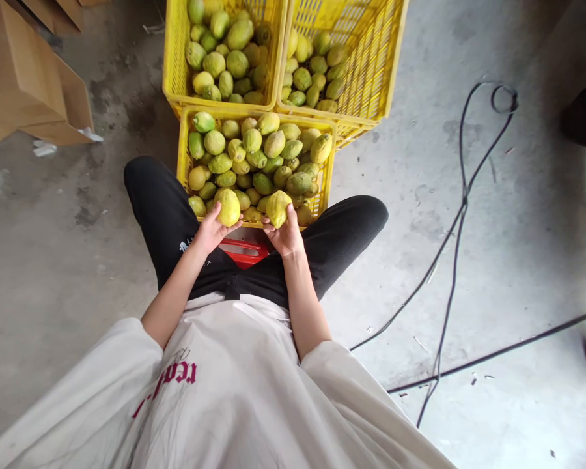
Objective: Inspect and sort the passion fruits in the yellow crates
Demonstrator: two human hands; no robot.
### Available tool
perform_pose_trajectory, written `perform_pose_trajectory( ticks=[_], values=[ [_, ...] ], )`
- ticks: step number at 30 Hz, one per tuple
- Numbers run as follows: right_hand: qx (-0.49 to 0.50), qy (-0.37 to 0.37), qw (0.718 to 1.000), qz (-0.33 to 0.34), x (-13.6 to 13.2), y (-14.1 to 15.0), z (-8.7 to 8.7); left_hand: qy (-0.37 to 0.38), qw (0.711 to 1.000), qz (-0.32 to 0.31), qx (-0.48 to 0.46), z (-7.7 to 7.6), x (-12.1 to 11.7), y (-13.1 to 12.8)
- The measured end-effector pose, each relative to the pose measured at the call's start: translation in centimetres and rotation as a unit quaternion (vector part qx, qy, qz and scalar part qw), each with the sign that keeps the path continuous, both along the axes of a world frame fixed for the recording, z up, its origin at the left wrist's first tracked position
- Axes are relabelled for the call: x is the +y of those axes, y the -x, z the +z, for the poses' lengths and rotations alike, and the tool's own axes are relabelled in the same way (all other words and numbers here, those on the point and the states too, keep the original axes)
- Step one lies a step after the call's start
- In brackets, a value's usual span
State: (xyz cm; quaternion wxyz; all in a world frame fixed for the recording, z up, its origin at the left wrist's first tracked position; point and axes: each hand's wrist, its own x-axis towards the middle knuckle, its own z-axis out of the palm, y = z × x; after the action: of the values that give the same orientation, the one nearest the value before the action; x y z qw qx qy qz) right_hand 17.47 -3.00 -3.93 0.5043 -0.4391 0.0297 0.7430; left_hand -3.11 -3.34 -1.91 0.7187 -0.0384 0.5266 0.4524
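Note:
My left hand (211, 230) is closed around a yellow lemon (228, 207), thumb along its left side. A second, bumpier lemon (278, 209) with a pointed lower end sits in my right hand (286, 235). Both hands are held close together over the near edge of a yellow plastic crate (181, 153). Inside that crate lie many green and yellow lemons (252, 141), piled in a loose layer. Neither held fruit hides the other.
Behind stand two more yellow crates, the left one (170, 58) and the right one (371, 78), both part filled with lemons. Cardboard boxes (24, 71) are at the far left. Black cables (463, 202) loop over the concrete floor on the right. A red stool (247, 255) shows between my legs.

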Motion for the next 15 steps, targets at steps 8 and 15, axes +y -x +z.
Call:
perform_pose_trajectory(
  ticks=[8, 15],
  values=[
    [0.036, -0.001, 0.998, 0.055, 0.00, -0.45, 0.26, -0.010, 1.000, -0.010, -0.004, -0.43, -0.14, 0.05],
    [0.033, 0.008, 0.995, 0.097, 0.03, -0.88, -0.01, -0.013, 1.000, 0.002, -0.006, 0.05, -0.12, -0.11]
  ],
)
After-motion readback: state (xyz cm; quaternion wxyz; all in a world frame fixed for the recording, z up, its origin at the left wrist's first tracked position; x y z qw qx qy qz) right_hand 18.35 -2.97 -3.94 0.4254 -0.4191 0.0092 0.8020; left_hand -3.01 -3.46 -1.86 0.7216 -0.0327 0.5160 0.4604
